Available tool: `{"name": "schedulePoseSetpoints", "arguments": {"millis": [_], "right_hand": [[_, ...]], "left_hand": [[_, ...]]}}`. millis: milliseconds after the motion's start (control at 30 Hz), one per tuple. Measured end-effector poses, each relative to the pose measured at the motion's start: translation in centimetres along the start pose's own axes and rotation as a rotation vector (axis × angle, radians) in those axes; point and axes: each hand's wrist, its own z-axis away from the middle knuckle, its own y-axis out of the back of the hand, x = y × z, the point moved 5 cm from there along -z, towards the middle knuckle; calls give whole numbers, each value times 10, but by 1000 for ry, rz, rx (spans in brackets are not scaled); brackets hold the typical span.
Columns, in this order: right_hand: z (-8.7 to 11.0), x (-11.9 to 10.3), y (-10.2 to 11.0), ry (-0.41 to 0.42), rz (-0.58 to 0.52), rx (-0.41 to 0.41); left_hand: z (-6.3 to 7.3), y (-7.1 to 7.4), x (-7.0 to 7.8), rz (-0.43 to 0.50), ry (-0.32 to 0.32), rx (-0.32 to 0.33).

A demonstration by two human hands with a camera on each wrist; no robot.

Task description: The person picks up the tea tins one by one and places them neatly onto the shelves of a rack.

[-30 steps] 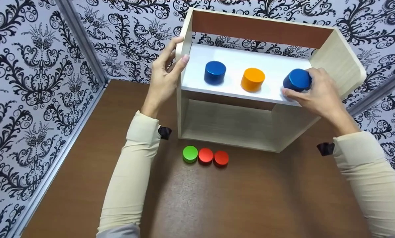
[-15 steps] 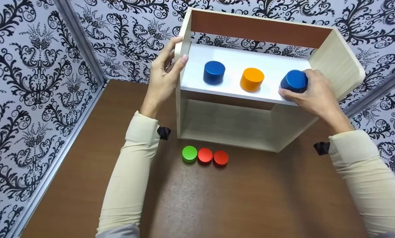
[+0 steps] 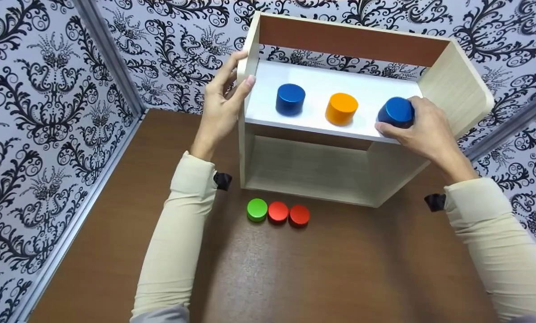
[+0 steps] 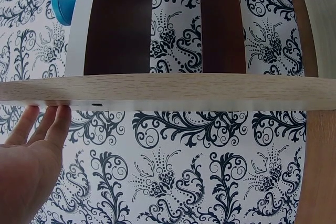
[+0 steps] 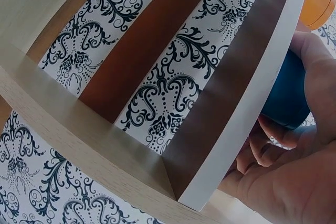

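Note:
In the head view my right hand (image 3: 427, 125) grips a blue cylinder (image 3: 398, 111) at the right end of the white shelf (image 3: 312, 74). Its thumb lies on the near side of the cylinder, whose right side is hidden by the hand. The right wrist view shows the same blue cylinder (image 5: 287, 93) in the fingers, at the shelf edge. My left hand (image 3: 223, 101) holds the left side panel (image 3: 248, 58) of the wooden shelf unit, thumb on the front edge. An orange cylinder (image 3: 342, 109) and another blue cylinder (image 3: 290, 99) stand upright on the shelf.
On the brown table (image 3: 339, 269) before the unit, a green cylinder (image 3: 257, 209) and two red cylinders, left (image 3: 278, 212) and right (image 3: 299, 216), stand in a row. The unit's lower compartment (image 3: 310, 163) faces forward. Patterned walls (image 3: 48, 134) enclose the table.
My right hand has shifted slightly left and toward the front with the blue cylinder, which now looks more upright. The left hand stays on the side panel.

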Motion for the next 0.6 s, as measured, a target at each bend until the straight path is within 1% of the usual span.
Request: {"name": "schedulePoseSetpoints", "arguments": {"millis": [400, 600], "right_hand": [[0, 1, -1, 2, 23, -16], [0, 2, -2, 3, 29, -23]], "left_hand": [[0, 0, 0, 4, 21, -2], [0, 0, -1, 10, 20, 0]]}}
